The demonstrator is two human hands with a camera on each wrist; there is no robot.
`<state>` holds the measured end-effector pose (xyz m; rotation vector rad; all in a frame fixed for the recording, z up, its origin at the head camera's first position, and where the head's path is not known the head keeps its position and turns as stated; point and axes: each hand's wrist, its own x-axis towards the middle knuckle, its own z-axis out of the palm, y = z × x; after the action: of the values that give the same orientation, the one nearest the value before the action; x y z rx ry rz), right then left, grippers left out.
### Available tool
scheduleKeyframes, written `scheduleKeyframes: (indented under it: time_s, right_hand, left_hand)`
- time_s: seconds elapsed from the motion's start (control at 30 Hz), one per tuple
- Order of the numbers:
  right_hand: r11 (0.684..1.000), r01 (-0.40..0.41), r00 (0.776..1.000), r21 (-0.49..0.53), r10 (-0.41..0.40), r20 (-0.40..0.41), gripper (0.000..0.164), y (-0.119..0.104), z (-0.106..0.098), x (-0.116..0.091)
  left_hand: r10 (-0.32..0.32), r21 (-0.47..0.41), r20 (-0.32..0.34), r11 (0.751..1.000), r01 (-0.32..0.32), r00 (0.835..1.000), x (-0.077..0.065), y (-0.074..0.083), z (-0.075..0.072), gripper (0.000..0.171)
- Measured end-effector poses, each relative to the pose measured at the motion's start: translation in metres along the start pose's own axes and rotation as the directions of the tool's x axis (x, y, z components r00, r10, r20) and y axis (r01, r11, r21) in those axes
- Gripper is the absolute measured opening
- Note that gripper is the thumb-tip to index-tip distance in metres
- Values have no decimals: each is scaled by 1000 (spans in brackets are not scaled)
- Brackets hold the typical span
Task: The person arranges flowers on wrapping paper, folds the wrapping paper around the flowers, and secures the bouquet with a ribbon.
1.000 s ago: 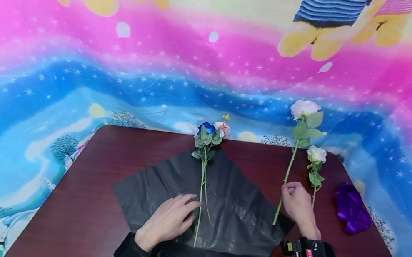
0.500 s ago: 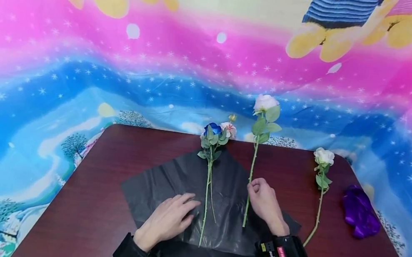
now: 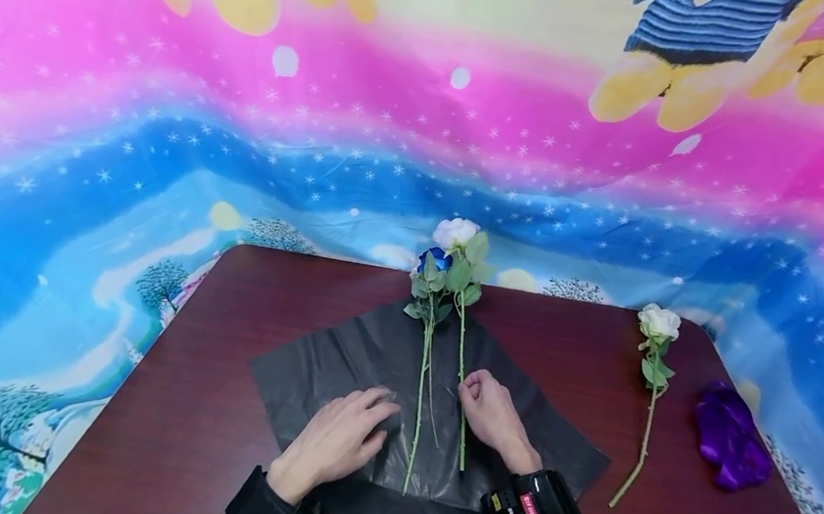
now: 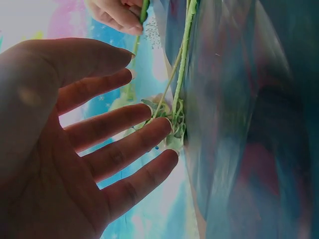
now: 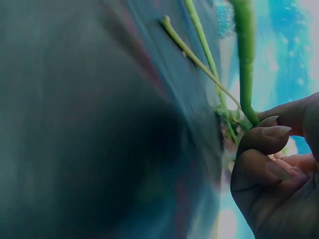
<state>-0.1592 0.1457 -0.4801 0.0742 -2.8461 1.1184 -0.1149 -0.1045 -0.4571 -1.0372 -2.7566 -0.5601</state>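
My right hand (image 3: 492,409) pinches the green stem of a pale pinkish-white rose (image 3: 456,232) partway down, its head up by the other blooms. In the right wrist view the stem (image 5: 245,64) passes between thumb and fingertips. My left hand (image 3: 342,438) hovers over the black wrapping sheet (image 3: 340,367) with fingers spread, as the left wrist view shows, holding nothing. Just right of its fingertips lie the stems of a blue rose (image 3: 434,261) and another flower on the sheet. The pink-and-white bloom beside the blue one is hidden behind the held rose.
A white rose (image 3: 659,323) lies at the table's right side. Next to it is a bunched purple ribbon or cloth (image 3: 732,437). A printed backdrop (image 3: 362,160) stands behind the dark red table (image 3: 182,367).
My right hand has carried the pale rose leftward from the table's right side to beside the blue rose, and lowered it slightly. The left hand has stayed almost still.
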Motion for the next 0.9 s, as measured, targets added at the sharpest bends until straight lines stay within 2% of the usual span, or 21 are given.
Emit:
scheduleKeyframes:
  time_s: [0.37,0.7,0.9]
  right_hand:
    - [1000,-13,998,-6,14,66,8,4,23,4]
    - [999,-33,993,1,32,113,10,6,25,6]
    - [998,-44,991,48,37,132,9,6,25,8]
  left_hand:
    - [-27,6,10,1000,27,1000,-6,-4,-1,29]
    - [-41,15,21,999,41,999,-6,-8,3,29]
    - [-52,7,20,999,52,998,-6,-9,6,29]
